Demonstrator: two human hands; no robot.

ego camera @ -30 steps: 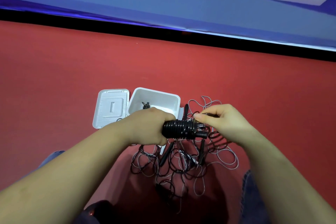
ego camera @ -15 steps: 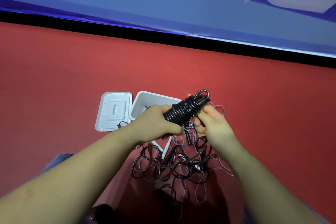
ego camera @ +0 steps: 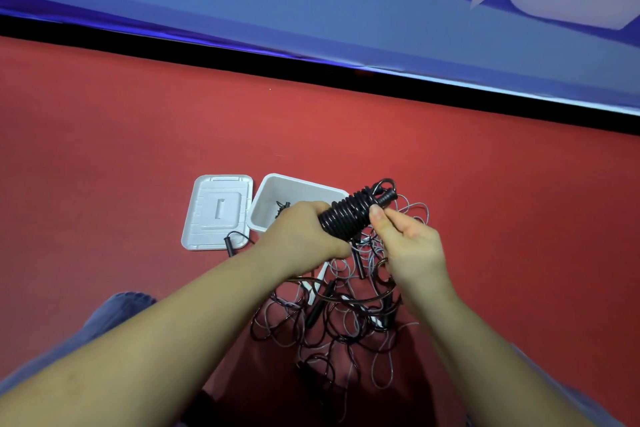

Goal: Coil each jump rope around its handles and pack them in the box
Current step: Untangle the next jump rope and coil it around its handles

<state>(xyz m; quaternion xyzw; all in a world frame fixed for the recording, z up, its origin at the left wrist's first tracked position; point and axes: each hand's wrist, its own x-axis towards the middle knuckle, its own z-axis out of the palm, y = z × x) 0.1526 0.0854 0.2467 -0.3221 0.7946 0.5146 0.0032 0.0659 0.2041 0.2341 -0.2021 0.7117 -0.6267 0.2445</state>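
Coiled rope (ego camera: 348, 215) in both hands, box (ego camera: 277, 187) just beyond.

Left hand (ego camera: 304, 236) wraps the bundle's near end; right hand (ego camera: 407, 246) pinches cord at its side, thumb up. Bundle's long axis tilts up and right, handle tips at the far end. Box lies open on the floor behind the left hand, the nearer one; lid (ego camera: 218, 211) beside it. Loose ropes (ego camera: 332, 315) are tangled below.
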